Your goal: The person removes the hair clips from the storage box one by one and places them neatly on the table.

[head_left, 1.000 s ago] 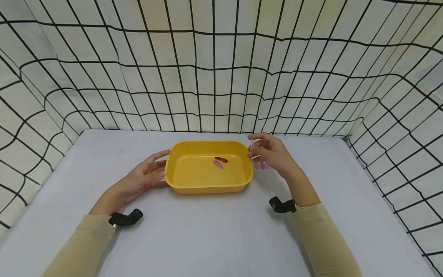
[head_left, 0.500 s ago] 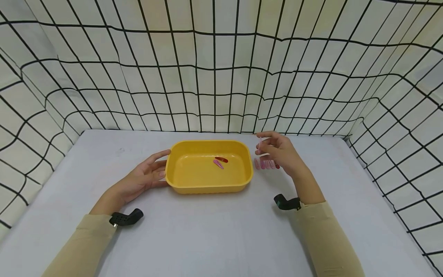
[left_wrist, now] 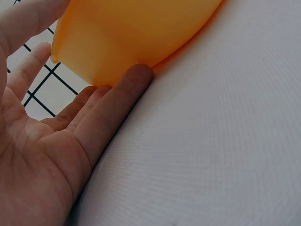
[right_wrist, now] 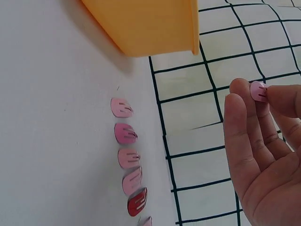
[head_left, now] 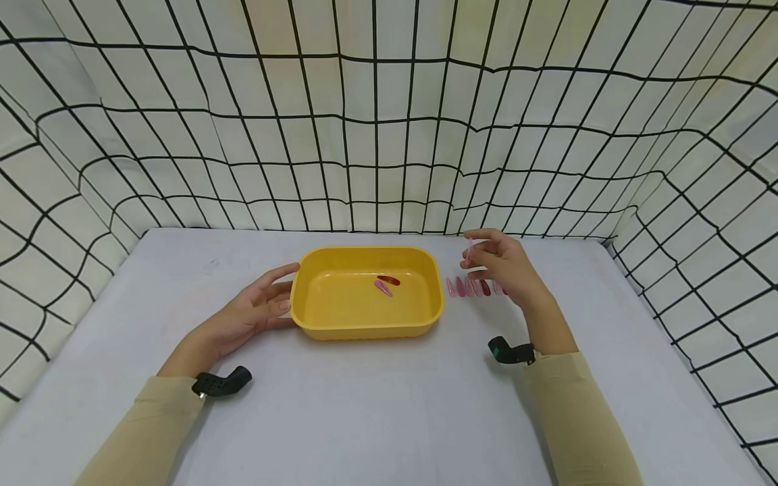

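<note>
My left hand (head_left: 246, 316) lies at the left end of a yellow plastic tray (head_left: 340, 307), its loosely extended fingers touching the outer wall. In the left wrist view, a fingertip (left_wrist: 140, 75) rests against the tray near its base. Inside the tray lie a red snap hair clip (head_left: 389, 279) and a pink-purple hair clip (head_left: 383, 288). Raised to the right of the tray, my right hand (head_left: 503, 266) pinches a pink hair clip (right_wrist: 257, 92) between thumb and finger. Below it, several hair clips stand in a row, among them a magenta clip (right_wrist: 125, 133) and a dark red clip (right_wrist: 137, 202).
A white cloth-like surface (head_left: 371, 405) carries the tray and the row of clips. Black netting (head_left: 377, 121) over white walls encloses the back and both sides. The row's right end is partly hidden by my right hand in the head view.
My right hand has moved right, away from the tray's edge, with the pink hair clip, uncovering more of the row. The left hand and tray stay put.
</note>
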A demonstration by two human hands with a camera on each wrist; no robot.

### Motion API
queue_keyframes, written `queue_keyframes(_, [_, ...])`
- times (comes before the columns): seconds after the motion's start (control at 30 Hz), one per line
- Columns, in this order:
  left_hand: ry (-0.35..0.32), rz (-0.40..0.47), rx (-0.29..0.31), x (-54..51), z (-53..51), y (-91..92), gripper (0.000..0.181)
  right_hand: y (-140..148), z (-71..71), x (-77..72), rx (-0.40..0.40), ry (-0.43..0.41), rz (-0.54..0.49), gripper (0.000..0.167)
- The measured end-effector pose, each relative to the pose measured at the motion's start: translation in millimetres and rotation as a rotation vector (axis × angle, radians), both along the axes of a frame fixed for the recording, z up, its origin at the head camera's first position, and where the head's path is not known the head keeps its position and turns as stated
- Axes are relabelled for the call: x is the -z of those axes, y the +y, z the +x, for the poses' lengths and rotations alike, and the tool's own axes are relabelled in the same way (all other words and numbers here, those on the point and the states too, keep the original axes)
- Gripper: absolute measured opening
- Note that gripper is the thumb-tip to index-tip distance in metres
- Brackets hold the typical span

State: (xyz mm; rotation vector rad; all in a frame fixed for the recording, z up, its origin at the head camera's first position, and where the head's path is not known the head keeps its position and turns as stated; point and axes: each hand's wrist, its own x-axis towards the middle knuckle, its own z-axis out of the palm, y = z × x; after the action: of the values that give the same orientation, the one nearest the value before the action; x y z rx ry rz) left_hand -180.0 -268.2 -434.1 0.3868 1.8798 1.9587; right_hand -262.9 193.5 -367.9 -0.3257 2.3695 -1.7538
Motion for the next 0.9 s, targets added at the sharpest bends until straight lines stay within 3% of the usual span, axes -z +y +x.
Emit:
queue_keyframes(0.4, [0.004, 0.005, 0.003, 1.0, -0.5, -1.3, 0.067, 22, -4.5, 2.4, 0.065, 0.013, 0.006, 0.039])
queue_keyframes(0.9, [-0.004, -0.012, -0.01, -0.3, 0.9, -1.1, 0.068, 53, -10.6, 11.5, 0.144, -0.044, 0.041, 0.042])
